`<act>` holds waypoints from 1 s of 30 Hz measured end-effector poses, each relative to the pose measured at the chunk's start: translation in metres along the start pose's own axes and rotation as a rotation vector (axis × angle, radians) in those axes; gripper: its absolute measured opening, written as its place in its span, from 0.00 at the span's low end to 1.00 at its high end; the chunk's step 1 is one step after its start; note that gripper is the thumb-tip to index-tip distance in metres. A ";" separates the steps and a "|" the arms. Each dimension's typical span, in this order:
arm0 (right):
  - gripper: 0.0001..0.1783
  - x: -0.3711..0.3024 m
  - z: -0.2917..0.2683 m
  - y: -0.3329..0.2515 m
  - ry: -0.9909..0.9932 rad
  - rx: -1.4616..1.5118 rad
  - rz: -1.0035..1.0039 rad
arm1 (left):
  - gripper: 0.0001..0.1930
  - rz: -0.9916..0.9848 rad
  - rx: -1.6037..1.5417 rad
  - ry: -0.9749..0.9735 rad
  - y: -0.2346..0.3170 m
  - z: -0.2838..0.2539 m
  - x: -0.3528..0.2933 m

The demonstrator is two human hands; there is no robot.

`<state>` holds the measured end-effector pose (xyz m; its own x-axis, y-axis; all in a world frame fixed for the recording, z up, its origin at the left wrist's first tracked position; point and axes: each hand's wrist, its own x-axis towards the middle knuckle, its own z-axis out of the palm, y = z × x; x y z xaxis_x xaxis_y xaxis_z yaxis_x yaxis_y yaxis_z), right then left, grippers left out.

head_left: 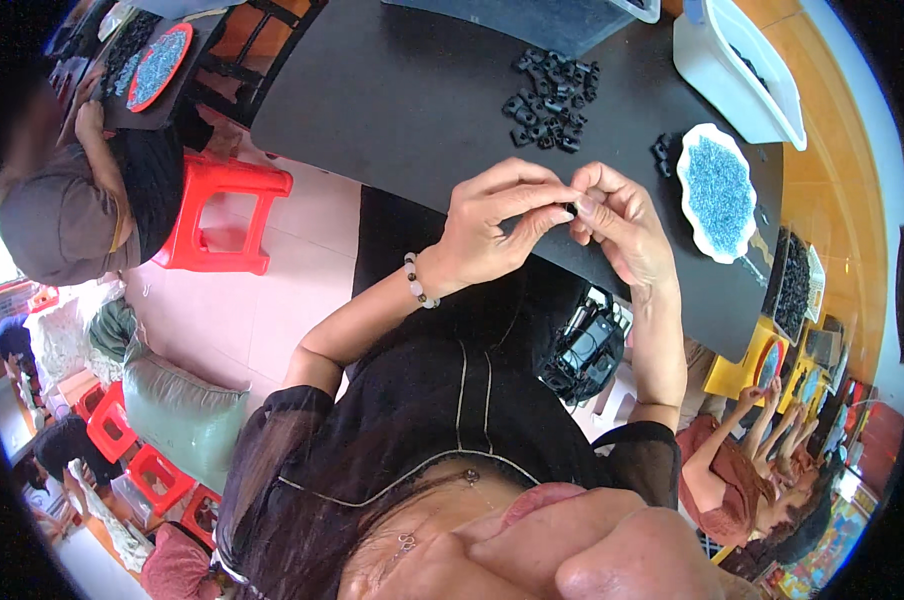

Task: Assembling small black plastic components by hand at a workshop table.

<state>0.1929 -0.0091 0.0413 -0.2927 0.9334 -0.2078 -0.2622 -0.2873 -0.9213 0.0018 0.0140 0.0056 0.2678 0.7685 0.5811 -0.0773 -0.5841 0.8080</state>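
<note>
My left hand, with a beaded bracelet at its wrist, meets my right hand above the near edge of the dark table. Between the fingertips of both hands is a small black plastic piece, mostly covered by the fingers. Both hands are closed in a pinch on it. Beyond them lies a loose pile of small black plastic pieces. A white scalloped plate to the right holds many tiny silvery-blue bits, too small to make out.
A white bin with black pieces stands at the far right, and a clear bluish tub at the far edge. A few black pieces lie by the plate. At left, a person sits near a red stool. More people work at right.
</note>
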 end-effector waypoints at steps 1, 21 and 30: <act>0.09 0.001 0.001 -0.003 -0.007 -0.002 -0.003 | 0.09 0.019 0.019 0.007 -0.002 0.000 0.000; 0.09 -0.053 -0.136 -0.047 0.858 -1.656 -0.234 | 0.13 -0.374 -0.221 0.012 -0.008 -0.005 0.000; 0.09 -0.053 -0.138 -0.060 0.930 -1.478 -0.395 | 0.10 -0.290 -0.170 0.013 -0.007 -0.015 -0.001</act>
<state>0.3512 -0.0120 0.0621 0.2767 0.8448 0.4580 0.9298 -0.1151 -0.3495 -0.0125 0.0215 0.0004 0.2896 0.9002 0.3254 -0.1592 -0.2899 0.9437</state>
